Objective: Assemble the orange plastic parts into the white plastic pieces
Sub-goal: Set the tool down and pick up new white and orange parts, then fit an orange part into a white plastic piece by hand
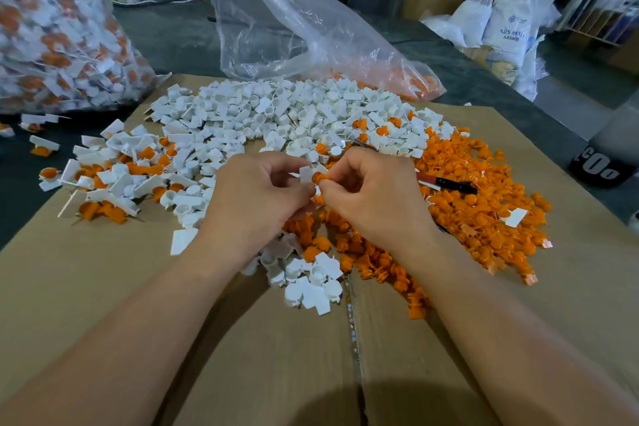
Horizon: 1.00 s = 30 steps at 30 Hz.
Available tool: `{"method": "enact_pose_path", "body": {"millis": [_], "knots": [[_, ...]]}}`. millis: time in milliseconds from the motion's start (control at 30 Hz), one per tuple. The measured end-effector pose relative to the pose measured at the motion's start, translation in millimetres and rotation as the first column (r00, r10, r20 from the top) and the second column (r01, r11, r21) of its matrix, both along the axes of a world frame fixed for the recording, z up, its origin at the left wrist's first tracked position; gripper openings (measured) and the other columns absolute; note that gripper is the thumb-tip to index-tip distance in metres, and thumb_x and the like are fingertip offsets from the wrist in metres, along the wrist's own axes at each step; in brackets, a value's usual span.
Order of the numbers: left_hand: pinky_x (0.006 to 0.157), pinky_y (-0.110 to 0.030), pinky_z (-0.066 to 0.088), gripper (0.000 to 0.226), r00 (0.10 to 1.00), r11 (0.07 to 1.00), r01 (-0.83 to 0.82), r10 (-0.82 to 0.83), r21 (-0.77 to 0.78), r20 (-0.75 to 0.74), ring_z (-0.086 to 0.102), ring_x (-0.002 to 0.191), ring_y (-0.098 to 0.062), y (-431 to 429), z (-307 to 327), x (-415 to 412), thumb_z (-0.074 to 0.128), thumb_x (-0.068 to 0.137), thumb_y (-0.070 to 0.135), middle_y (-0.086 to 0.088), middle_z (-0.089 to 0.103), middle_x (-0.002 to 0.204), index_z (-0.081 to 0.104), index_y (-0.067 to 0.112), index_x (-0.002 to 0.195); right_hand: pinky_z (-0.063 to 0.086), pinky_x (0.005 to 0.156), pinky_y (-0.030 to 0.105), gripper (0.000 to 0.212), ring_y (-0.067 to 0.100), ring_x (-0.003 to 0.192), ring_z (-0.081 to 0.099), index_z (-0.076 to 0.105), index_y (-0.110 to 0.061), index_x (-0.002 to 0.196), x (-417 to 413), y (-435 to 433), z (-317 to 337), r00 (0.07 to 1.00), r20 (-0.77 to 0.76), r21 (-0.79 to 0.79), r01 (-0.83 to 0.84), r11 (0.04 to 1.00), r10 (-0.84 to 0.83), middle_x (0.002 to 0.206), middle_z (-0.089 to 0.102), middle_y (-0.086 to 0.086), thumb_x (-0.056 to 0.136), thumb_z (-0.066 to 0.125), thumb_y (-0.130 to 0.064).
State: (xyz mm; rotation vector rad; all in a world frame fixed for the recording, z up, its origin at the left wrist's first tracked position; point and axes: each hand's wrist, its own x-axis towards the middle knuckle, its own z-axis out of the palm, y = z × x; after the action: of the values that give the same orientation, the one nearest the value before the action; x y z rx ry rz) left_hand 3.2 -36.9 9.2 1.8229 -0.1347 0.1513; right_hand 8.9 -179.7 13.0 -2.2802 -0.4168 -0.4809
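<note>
My left hand (257,195) pinches a small white plastic piece (306,174) above the middle of the cardboard. My right hand (375,194) pinches an orange plastic part (320,178) that touches the white piece. A wide pile of loose white pieces (276,114) lies behind my hands. Loose orange parts (484,207) are heaped to the right and below my hands. Joined white-and-orange pieces (114,176) lie in a heap at the left. A few white pieces (311,282) sit between my forearms.
The flattened cardboard (103,287) covers a dark table. A clear bag (294,28) with orange parts stands at the back. A bag of joined pieces (58,28) fills the far left. A black and red pen (446,183) lies on the orange heap. White sacks (508,21) stand at the right.
</note>
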Motion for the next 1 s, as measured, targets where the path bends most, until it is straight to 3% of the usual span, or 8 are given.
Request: {"method": "enact_pose_path", "body": {"millis": [133,267,400,500,600,700,867,1000], "knots": [[0.065,-0.029,0.058,0.031,0.999,0.998,-0.025,0.023,0.051,0.04,0.068,0.057,-0.011,-2,-1,-1,0.071,0.078,0.007,0.009,0.07,0.063,0.062,0.037,0.081,0.036,0.046,0.015,0.017,0.005,0.048,0.047,0.056,-0.019,0.064,0,-1,0,1.0,0.009,-0.089,0.025,0.996,-0.024,0.051,0.048,-0.014,0.079,0.065,-0.02],[0.059,-0.018,0.055,0.028,0.997,0.999,-0.023,0.019,0.049,0.07,0.065,0.052,-0.004,-2,-1,-2,0.068,0.081,0.008,0.01,0.068,0.061,0.063,0.036,0.081,0.038,0.048,0.027,0.018,0.008,0.046,0.043,0.056,-0.016,0.067,0,0,0,0.999,0.025,-0.186,0.032,0.982,-0.028,0.052,0.049,-0.009,0.082,0.062,-0.023],[0.068,-0.026,0.056,0.015,0.992,0.989,-0.06,0.044,0.133,0.119,0.067,0.061,-0.005,-3,-5,-1,0.065,0.084,0.015,0.011,0.068,0.061,0.071,0.023,0.094,0.041,0.048,0.031,0.016,0.016,0.048,0.047,0.056,-0.012,0.067,-3,3,0,0.997,0.074,-0.249,0.053,0.967,-0.035,0.054,0.054,0.002,0.081,0.06,-0.02],[0.067,-0.014,0.05,0.018,0.98,0.97,-0.086,0.04,0.229,0.195,0.062,0.07,0.009,-5,-5,-3,0.063,0.085,0.018,0.026,0.06,0.064,0.072,0.019,0.1,0.039,0.049,0.03,0.017,0.013,0.049,0.046,0.053,-0.013,0.064,-3,4,-1,0.999,0.028,-0.208,0.051,0.977,-0.046,0.053,0.052,-0.001,0.08,0.059,-0.019],[0.072,-0.016,0.052,0.023,0.983,0.973,-0.081,0.043,0.214,0.176,0.061,0.073,0.012,-4,-5,-3,0.066,0.083,0.015,0.025,0.061,0.068,0.071,0.02,0.105,0.033,0.047,0.018,0.024,0.006,0.047,0.043,0.05,-0.018,0.059,-1,0,-1,0.998,-0.056,-0.079,0.026,0.997,-0.03,0.05,0.046,-0.009,0.081,0.061,-0.018],[0.064,-0.021,0.055,0.019,0.988,0.989,-0.07,0.051,0.129,0.144,0.066,0.06,0.0,-4,-3,-3,0.068,0.082,0.013,0.013,0.068,0.062,0.071,0.025,0.096,0.035,0.048,0.016,0.027,0.003,0.051,0.046,0.048,-0.022,0.06,-2,0,-1,0.998,-0.053,-0.027,-0.028,0.999,0.027,0.05,0.044,-0.011,0.083,0.062,-0.017],[0.049,-0.016,0.05,0.011,0.999,0.97,-0.014,0.006,-0.243,-0.035,0.066,0.051,-0.01,0,5,-2,0.069,0.078,0.003,0.0,0.069,0.058,0.069,0.014,0.083,0.044,0.059,0.021,0.01,0.007,0.066,0.054,0.057,-0.02,0.08,0,0,-1,0.998,0.027,0.078,-0.067,0.995,0.065,0.065,0.055,-0.013,0.083,0.065,-0.016],[0.046,-0.018,0.049,0.017,0.997,0.954,0.02,-0.043,-0.3,-0.067,0.064,0.048,-0.013,1,6,-2,0.065,0.078,-0.005,-0.003,0.067,0.055,0.068,0.011,0.075,0.049,0.068,0.017,0.014,0.002,0.075,0.059,0.07,-0.01,0.092,-1,0,-3,0.989,0.12,0.192,-0.108,0.975,0.086,0.075,0.062,-0.015,0.079,0.068,-0.013]]}}
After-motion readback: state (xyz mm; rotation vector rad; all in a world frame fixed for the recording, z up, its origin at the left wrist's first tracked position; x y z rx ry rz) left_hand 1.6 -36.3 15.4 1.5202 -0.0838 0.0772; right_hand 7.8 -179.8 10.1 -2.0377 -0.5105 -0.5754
